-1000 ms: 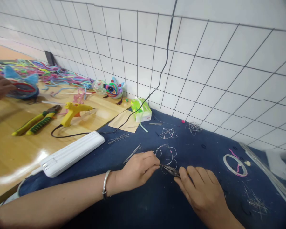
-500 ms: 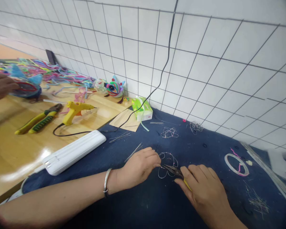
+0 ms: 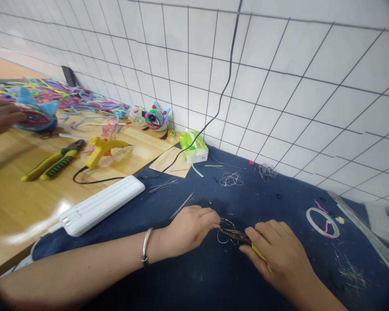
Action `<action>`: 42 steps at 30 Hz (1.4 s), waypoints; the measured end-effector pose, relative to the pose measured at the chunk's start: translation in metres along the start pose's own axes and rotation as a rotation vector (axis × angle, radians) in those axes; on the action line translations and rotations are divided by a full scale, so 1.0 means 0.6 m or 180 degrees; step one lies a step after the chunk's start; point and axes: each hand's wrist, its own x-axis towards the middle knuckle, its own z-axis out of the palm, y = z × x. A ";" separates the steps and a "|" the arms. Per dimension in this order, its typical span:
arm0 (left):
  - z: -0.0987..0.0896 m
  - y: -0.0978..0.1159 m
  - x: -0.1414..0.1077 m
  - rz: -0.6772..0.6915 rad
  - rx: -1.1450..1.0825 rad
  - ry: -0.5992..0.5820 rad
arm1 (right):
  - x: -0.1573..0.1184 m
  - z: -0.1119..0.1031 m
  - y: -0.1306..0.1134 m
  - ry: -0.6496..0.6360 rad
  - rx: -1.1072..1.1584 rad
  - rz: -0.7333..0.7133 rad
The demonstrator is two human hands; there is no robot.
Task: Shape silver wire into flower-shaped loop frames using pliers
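Note:
My left hand (image 3: 194, 230), with a silver bangle at its wrist, pinches a thin looped wire (image 3: 223, 241) between thumb and fingertips. My right hand (image 3: 277, 248) is wrapped round a pair of yellow-handled needle-nose pliers (image 3: 238, 234). Their narrow dark jaws point left and reach the wire right beside my left fingertips. Whether the jaws are clamped on the wire I cannot tell. Just behind my left hand lie several straight wires (image 3: 182, 205) on the dark blue cloth (image 3: 168, 283).
A white power strip (image 3: 103, 205), a yellow glue gun (image 3: 103, 151) and green-yellow cutters (image 3: 53, 160) lie left. Tangled wire (image 3: 231, 178) and a tissue pack (image 3: 193, 146) stand behind. A tape ring (image 3: 322, 222) lies right. Another person's hand (image 3: 3, 117) touches a blue eared craft (image 3: 37, 114).
The wire loops between my hands have shifted and look smaller. The pliers' jaws have come closer to my left fingertips, and both hands have moved slightly.

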 end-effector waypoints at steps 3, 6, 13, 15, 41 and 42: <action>-0.001 0.000 0.000 -0.0029 -0.0036 -0.0065 | 0.000 -0.001 0.006 -0.0049 0.0021 -0.0085; -0.004 -0.003 0.000 0.0058 -0.0002 -0.0028 | -0.002 -0.005 0.020 -0.0047 -0.0029 -0.0329; -0.014 -0.009 -0.003 0.0530 -0.0042 0.0378 | -0.004 -0.022 0.045 0.0077 -0.0007 -0.0489; -0.015 -0.009 -0.003 0.0535 -0.0029 0.0386 | -0.002 -0.023 0.043 0.0117 0.0130 -0.0286; -0.009 0.001 -0.006 0.0353 -0.0466 0.0420 | -0.003 0.001 0.015 -0.0006 0.1136 0.0443; -0.009 0.001 -0.006 0.0390 -0.0463 0.0438 | -0.003 0.001 0.014 -0.0038 0.1210 0.0486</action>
